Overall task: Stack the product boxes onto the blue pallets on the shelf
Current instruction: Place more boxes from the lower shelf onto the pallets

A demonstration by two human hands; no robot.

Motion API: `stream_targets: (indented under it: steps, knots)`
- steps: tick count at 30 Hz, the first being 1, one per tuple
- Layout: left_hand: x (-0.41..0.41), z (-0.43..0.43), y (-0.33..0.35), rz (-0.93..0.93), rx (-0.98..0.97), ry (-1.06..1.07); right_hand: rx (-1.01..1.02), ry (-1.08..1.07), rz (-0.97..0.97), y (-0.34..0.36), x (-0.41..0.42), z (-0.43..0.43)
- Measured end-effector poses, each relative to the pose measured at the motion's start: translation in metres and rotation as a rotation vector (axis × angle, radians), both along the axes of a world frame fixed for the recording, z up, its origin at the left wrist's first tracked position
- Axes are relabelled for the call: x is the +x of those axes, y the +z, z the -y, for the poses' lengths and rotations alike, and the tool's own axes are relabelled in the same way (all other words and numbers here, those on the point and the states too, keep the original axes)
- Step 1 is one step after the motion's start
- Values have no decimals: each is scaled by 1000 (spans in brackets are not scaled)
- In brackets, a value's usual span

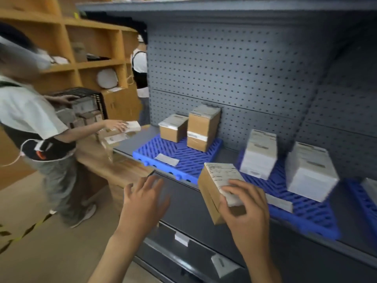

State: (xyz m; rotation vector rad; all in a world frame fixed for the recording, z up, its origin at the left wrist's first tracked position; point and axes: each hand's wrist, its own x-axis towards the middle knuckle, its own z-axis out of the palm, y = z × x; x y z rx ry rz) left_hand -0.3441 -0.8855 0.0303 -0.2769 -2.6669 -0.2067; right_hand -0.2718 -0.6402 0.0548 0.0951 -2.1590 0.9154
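My right hand (244, 213) grips a brown cardboard box with a white label (216, 184), held tilted in front of the shelf edge. To its left my left hand (142, 201) hovers with fingers spread, holding nothing. The left blue pallet (175, 154) carries a single brown box (173, 127) and a two-high stack of brown boxes (202, 127) at its back, plus a flat white label near its front. The right blue pallet (306, 207) carries two white boxes (259, 154) (310, 172).
A grey pegboard (234, 74) backs the shelf (346, 237). Another person (32, 123) stands at the left, handling boxes on a wooden counter (114, 166) beside a black wire basket (85, 103). Wooden cubby shelves (91, 48) stand behind. A third pallet edge (363, 201) shows far right.
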Motion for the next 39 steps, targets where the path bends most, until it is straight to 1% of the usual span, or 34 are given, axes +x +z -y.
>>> stream_targets:
  steps: [6, 9, 13, 18, 25, 29, 34, 39]
  knots:
    - [-45, 92, -2, -47, 74, -41, 43, -20, -34, 12, -68, 95]
    - [-69, 121, -6, -21, 88, -60, 43, -20, -45, 17, -94, 124]
    - [-103, 143, -5, 3, 95, -88, 45, -15, -115, 24, -130, 149]
    - [-157, 152, -11, -40, 102, -159, 47, -45, -152, 22, -191, 168]
    - [-237, 159, -7, -15, 61, -215, 121, -132, -136, 26, -297, 180]
    - [-273, 165, -2, 11, 36, -243, 178, -261, -93, 30, -349, 185]
    - [-304, 175, -10, 53, 34, -270, 225, -426, -42, 28, -384, 185]
    - [-331, 187, -16, 52, 51, -365, 236, -471, 25, 34, -405, 188]
